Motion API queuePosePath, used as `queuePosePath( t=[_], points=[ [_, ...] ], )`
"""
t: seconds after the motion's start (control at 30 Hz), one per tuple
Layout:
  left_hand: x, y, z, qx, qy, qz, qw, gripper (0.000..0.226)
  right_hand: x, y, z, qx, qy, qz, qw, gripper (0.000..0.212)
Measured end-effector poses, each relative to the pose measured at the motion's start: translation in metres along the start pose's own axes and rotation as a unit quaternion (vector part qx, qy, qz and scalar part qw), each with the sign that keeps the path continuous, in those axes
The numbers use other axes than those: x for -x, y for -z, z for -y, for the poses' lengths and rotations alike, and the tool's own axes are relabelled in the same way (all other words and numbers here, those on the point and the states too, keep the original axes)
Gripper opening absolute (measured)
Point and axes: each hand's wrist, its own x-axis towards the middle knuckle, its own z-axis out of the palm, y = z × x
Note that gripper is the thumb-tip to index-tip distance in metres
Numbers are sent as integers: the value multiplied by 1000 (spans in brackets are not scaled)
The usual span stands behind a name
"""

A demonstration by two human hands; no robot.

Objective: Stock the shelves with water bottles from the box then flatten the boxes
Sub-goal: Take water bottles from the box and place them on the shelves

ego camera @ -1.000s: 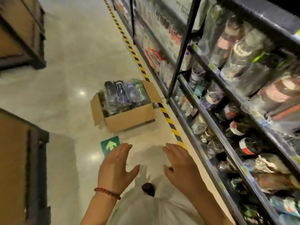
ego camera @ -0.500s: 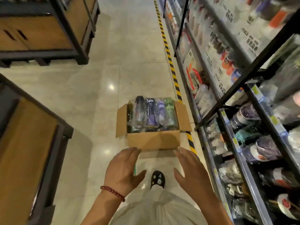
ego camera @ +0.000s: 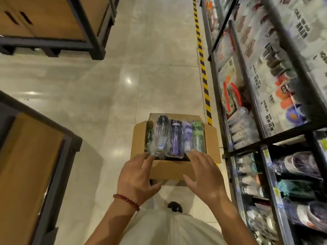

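My shoe [ego camera: 174, 206] pokes out at 6 o'clock under my white top, on the tile floor [ego camera: 106, 85]. Just past it are my hands, both spread wide and holding nothing: left hand [ego camera: 137, 175] with a red bead bracelet [ego camera: 126, 201] on the wrist, right hand [ego camera: 205, 175] beside it. The fingertips look like they're right at the near edge of the box [ego camera: 174, 171], can't tell if they actually touch. Box sits open on the floor at 12, flaps out, with a row of wrapped bottles [ego camera: 175, 136] lying side by side in it, black, clear, purple, lilac, green. Shelves [ego camera: 261, 144] full of packed stuff run along at 3 o'clock, with striped tape [ego camera: 203, 73] on the floor in front of them. Wooden stands at 9 and 11.
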Motion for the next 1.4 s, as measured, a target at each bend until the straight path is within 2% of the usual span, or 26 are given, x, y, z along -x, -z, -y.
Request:
queuePosePath(
  t=[0.17,0.4,0.57,0.7,0.8,0.87,0.97,1.07,1.13,1.23,1.33,1.4],
  points=[
    [-75,16,35,-19,-35,37,999,85,-59,-2,6,17,-33,10,999,61],
    [-163,-3,47,-39,-26,91,995,82,-137,-22,-24,16,-64,49,997,74],
    [-220,-68,60,-35,-4,121,992,86,-189,-74,-79,5,-95,107,990,72],
    [-270,-143,70,-36,10,130,991,80,-225,-145,-132,6,-98,146,984,72],
    [-300,-205,85,-33,68,134,988,78,-247,-199,-165,-7,-108,180,978,71],
    [-313,-243,93,-24,127,138,982,87,-260,-232,-182,-23,-127,217,968,71],
    [-324,-289,105,31,252,181,950,96,-277,-270,-195,-61,-178,240,952,73],
    [-326,-326,117,89,325,228,913,82,-288,-298,-195,-85,-219,232,944,77],
    [-324,-344,121,160,348,224,896,67,-289,-311,-194,-129,-251,190,940,76],
    [-324,-358,122,242,365,197,877,65,-285,-329,-196,-226,-292,175,913,83],
    [-325,-366,121,322,383,167,850,90,-285,-337,-201,-357,-353,200,841,107],
    [-324,-366,117,364,394,131,834,96,-288,-338,-202,-416,-381,198,802,113]
  ],
)
